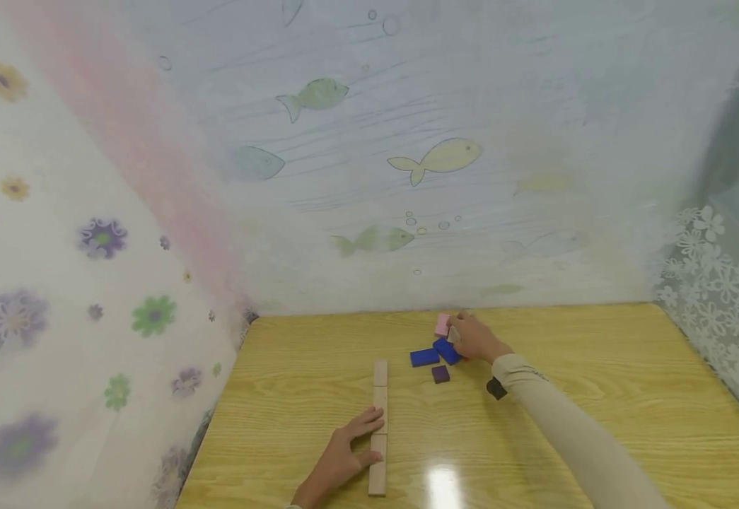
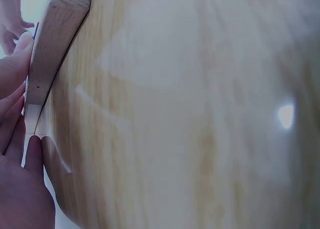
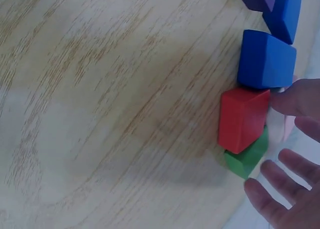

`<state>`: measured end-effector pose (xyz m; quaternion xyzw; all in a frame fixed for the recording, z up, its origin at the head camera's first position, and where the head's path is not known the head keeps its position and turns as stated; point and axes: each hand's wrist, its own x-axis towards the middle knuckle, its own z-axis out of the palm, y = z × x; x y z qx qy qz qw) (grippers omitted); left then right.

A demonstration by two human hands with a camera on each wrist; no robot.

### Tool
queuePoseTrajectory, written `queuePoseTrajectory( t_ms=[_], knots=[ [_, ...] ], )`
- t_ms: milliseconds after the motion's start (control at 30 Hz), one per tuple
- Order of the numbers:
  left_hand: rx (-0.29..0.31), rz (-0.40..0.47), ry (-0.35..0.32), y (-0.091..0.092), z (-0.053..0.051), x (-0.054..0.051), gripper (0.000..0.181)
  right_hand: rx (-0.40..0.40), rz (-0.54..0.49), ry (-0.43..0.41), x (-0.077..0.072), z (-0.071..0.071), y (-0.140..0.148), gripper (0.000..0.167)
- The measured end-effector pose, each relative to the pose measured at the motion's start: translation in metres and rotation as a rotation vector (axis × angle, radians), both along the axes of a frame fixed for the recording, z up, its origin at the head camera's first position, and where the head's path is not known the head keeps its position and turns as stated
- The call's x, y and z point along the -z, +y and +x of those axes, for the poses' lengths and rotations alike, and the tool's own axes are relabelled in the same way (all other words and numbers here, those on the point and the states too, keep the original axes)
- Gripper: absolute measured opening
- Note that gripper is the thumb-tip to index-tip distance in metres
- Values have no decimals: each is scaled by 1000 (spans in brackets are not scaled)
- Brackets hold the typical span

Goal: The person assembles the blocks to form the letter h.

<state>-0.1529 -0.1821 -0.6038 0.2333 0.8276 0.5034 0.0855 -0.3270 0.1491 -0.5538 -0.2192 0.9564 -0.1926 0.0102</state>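
Observation:
In the head view, a straight row of plain wooden blocks [image 1: 379,399] lies end to end on the table. My left hand [image 1: 348,449] rests against its left side, thumb and fairly straight fingers touching it. Farther off, my right hand [image 1: 476,338] reaches into a cluster of coloured blocks, thumb and fingertips at a pale block [image 1: 454,334]. It appears pinched, partly hidden by the hand. Around it lie a pink block [image 1: 442,325], two blue blocks [image 1: 424,358] and a dark purple block [image 1: 440,374]. The right wrist view also shows a red block [image 3: 242,120] and a green block [image 3: 247,156].
A dark block [image 1: 496,388] lies beneath the right forearm. The wood-grain table [image 1: 299,382] meets a wall painted with fish [image 1: 452,155] at its back. A flowered wall [image 1: 102,339] stands along the left side, and white flower lacework [image 1: 719,283] borders the right.

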Motion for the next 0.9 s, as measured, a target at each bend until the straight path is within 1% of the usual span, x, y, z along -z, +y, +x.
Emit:
queuePoseTrajectory(
  t_ms=[133,300,400,567,667,833,867,900],
  knots=[
    [1,2,-1,0,0,0,58,13,34,29,2,-1,0,30],
    [1,-1,3,0,-1,0,58,18,-1,41,8,-3,-1,31],
    [2,-1,22,1,-1,1,58,28,0,54,12,-4,-2,29],
    [0,1,45,2,0,-2,56,55,35,37,15,-6,-3,26],
    [-5,7,39,5,3,-10,54,68,36,22,16,-7,-3,27],
    [6,24,25,9,9,-33,53,63,-4,-2,14,-7,-1,30],
    [10,24,26,10,9,-37,53,45,-10,23,16,-7,1,31],
    [11,21,24,10,10,-40,53,38,-16,26,15,-7,2,32]
  ],
)
